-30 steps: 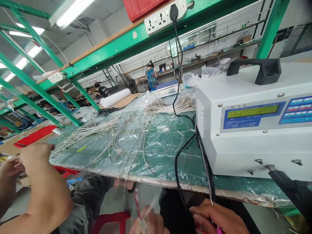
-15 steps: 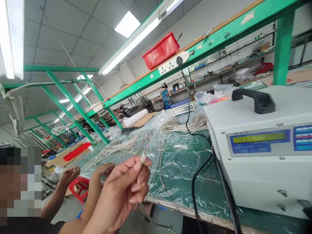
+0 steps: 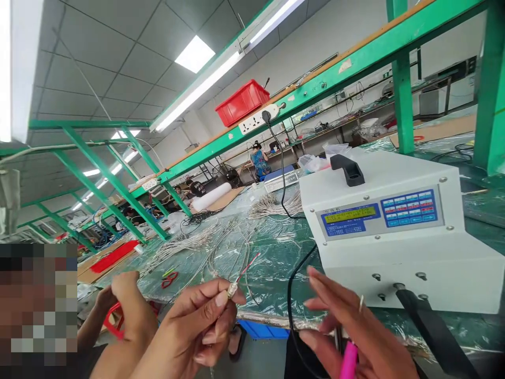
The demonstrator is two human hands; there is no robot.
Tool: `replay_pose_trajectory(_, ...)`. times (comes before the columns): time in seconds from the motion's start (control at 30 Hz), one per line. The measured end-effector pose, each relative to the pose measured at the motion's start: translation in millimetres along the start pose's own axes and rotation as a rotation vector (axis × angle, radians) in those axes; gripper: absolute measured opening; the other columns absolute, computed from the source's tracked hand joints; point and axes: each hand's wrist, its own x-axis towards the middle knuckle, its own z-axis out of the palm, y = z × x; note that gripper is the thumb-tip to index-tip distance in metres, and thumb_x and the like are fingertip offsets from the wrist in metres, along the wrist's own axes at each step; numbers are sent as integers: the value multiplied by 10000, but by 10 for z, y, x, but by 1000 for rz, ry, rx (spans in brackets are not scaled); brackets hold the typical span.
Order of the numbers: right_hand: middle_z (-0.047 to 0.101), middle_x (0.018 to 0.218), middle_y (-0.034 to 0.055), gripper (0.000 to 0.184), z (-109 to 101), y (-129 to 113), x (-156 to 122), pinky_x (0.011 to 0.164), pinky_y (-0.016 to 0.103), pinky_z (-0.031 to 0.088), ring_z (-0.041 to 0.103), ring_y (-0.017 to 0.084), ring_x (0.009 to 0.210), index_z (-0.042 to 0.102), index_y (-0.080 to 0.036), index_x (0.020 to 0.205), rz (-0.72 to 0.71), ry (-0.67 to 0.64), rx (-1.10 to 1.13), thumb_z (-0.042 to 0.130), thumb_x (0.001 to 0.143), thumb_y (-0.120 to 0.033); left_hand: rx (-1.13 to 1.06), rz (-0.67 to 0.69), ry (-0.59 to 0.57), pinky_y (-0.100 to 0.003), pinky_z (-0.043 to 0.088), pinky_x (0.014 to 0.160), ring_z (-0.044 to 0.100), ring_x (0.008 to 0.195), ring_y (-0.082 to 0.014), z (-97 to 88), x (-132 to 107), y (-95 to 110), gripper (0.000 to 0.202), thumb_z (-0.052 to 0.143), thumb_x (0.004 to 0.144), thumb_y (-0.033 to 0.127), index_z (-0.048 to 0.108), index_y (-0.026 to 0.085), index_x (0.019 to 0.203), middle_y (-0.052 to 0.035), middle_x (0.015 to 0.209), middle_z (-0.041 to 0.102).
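My left hand (image 3: 209,321) pinches the end of a cable (image 3: 232,288) between thumb and forefinger, over the near table edge. The pinched part looks pale and frayed, and a thin red-and-white wire pair (image 3: 248,267) sticks out of it, up and to the right. My right hand (image 3: 355,329) is at the lower right, thumb and fingers spread, with a pink-handled tool (image 3: 349,360) lying in it. A small metal part shows near its fingers; the tool's kind cannot be made out. The white machine (image 3: 379,158), with keypad and small display, stands beyond my right hand.
Bundles of grey cables (image 3: 185,243) lie on the green, film-covered table (image 3: 272,295). Red-handled scissors (image 3: 169,279) are at the left. A black power cord (image 3: 291,284) hangs over the edge. A co-worker's arm (image 3: 128,310) is close on my left.
My right hand has come into view with a pink-handled tool. The view has shifted right, showing more of the machine. My left hand still pinches the cable, its wires now tilted right.
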Motion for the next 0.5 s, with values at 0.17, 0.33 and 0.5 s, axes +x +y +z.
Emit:
replay_pose_trajectory(0.17, 644, 1349, 157, 468, 1, -145, 427, 678, 227, 599, 715, 127, 760, 476, -167, 1425, -331, -207, 35, 547, 962, -178, 7, -9, 30, -156, 133, 382, 220, 459, -42, 68, -252, 1, 233, 746, 816, 372, 767, 140, 810, 60, 530, 398)
replay_pose_trajectory(0.33, 629, 630, -40, 151, 29, -382, 445, 519, 160, 456, 610, 78, 562, 659, -200, 862, -192, -350, 174, 547, 946, -145, -9, 35, 18, -145, 127, 371, 248, 434, -32, 17, -421, -33, 224, 720, 842, 336, 761, 116, 826, 65, 525, 378)
replay_pose_trajectory(0.5, 655, 623, -53, 193, -56, -488, 4, 555, 196, 455, 617, 88, 539, 643, -269, 809, -158, -434, 212, 524, 961, -268, -98, 214, 125, -139, 154, 392, 175, 488, -45, -335, -514, 64, 170, 735, 827, 291, 728, 127, 784, 79, 566, 345)
